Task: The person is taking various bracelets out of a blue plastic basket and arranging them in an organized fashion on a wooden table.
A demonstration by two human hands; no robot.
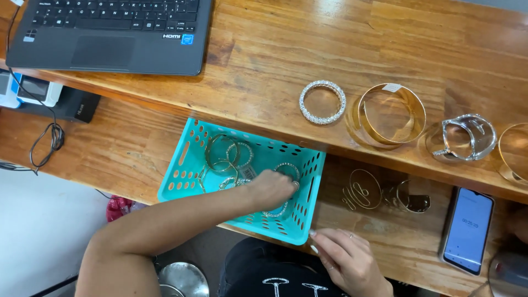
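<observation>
A turquoise perforated plastic basket (190, 165) sits on the lower wooden shelf and holds several metal bracelets (226, 157). My left hand (272, 190) reaches into the basket, fingers curled over a sparkly bracelet (287, 169) near its right side; whether it grips the bracelet is unclear. My right hand (346, 261) rests with fingers spread on the shelf by the basket's near right corner, holding nothing.
On the upper wooden counter lie a rhinestone bangle (322, 102), a wide gold cuff (391, 114), a silver cuff (468, 137) and a laptop (110, 34). The lower shelf carries a gold wire cuff (361, 190), a dark cuff (411, 197) and a phone (468, 230).
</observation>
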